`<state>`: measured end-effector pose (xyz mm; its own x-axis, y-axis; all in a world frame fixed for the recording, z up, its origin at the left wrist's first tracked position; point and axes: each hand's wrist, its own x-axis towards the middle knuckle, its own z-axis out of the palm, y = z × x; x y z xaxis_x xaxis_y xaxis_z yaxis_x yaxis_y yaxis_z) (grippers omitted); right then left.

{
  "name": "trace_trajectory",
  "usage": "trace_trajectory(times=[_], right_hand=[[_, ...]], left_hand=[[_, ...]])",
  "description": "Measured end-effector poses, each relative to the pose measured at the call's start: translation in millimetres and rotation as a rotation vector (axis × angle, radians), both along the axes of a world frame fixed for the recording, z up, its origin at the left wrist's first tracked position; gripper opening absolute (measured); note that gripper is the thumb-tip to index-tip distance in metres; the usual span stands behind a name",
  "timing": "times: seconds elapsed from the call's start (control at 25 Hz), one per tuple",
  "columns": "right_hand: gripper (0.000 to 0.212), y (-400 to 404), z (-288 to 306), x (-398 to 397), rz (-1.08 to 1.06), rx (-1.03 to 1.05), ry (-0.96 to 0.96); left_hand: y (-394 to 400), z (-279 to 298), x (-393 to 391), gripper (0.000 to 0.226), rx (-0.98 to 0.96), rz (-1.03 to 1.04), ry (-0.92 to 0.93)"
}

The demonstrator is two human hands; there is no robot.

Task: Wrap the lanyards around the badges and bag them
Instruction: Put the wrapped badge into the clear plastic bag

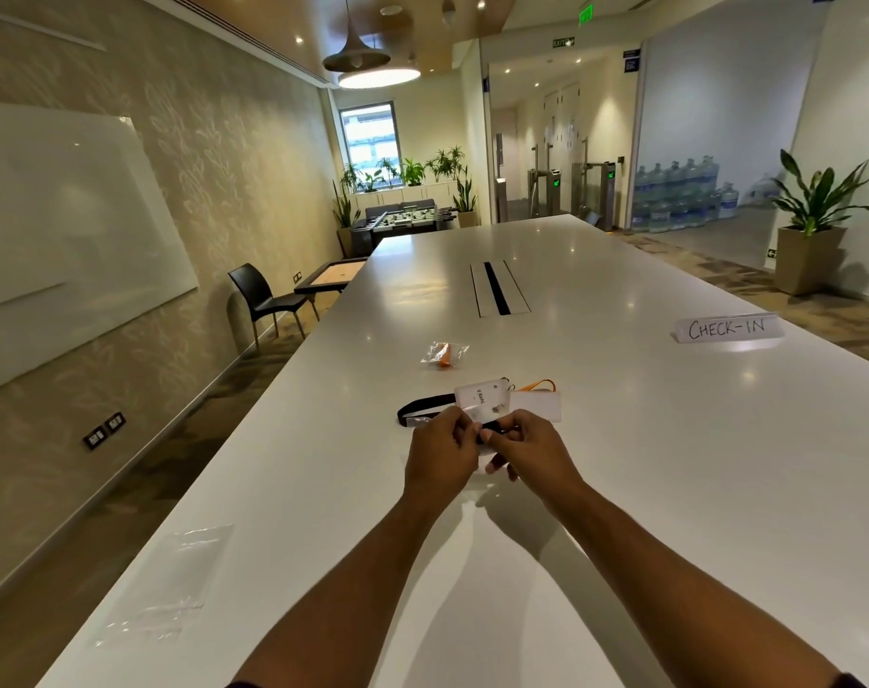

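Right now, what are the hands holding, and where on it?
Both the left hand and the right hand pinch a black lanyard between their fingertips, over the table. Which part of the strap cannot be told; the fingers hide it.

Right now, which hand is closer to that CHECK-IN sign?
Right. The right hand is nearer the CHECK-IN sign, which stands far off to its right; the left hand is farther away.

A white folded paper tent card (728, 328) on the long white table reads "CHECK-IN" (handwritten capitals). The white rectangular badge (483, 395) reads "V. Kohl". A green ceiling-hung sign (564, 42) reads "EXIT".
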<state>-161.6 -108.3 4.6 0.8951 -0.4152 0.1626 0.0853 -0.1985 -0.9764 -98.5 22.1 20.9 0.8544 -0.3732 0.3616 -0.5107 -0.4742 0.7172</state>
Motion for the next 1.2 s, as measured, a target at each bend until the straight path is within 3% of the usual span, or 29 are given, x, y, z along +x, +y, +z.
trace_trajectory(times=[0.08, 0.2, 0.36, 0.6, 0.76, 0.88, 0.96, 1.04, 1.12, 1.2], right_hand=[[0.010, 1.8, -1.8, 0.9, 0.042, -0.033, 0.025], [0.017, -0.2, -5.8, -0.4, 0.131, -0.084, 0.029], [0.006, -11.2, -6.1, -2.6, 0.046, -0.133, 0.008], [0.011, -21.9, -14.7, -1.7, 0.257, 0.074, 0.089], [0.010, -15.8, -18.6, 1.8, 0.087, 0.226, -0.049], [0.016, -11.9, -12.6, 8.3, -0.099, 0.324, -0.145], [0.015, -10.3, -8.2, 12.5, -0.180, 0.379, -0.178], [0.013, -8.4, -4.8, 14.8, -0.180, 0.380, -0.201], [0.011, -6.8, -4.1, 16.3, -0.135, 0.357, -0.212], [0.010, -7.2, -5.1, 19.4, -0.097, 0.348, -0.200]], left_hand=[[-0.2, 0.3, 0.7, 0.011, -0.020, -0.007, 0.013], [-1.4, 0.9, 0.5, 0.008, -0.010, -0.005, 0.020], [-1.1, 0.3, 0.1, 0.007, -0.009, -0.024, 0.037], [-1.5, -0.7, 2.1, 0.010, 0.095, -0.091, 0.002], [-0.3, 0.8, 1.8, 0.005, 0.027, -0.177, 0.005], [-2.4, 2.0, -4.4, 0.034, -0.164, 0.027, -0.026], [-3.6, 4.7, -3.7, 0.054, -0.235, 0.186, 0.113], [-4.1, 4.9, 0.8, 0.063, -0.265, 0.121, 0.376], [-3.8, 2.5, 3.9, 0.056, -0.370, -0.024, 0.551], [-3.8, 1.1, 10.1, 0.042, -0.453, -0.054, 0.548]])
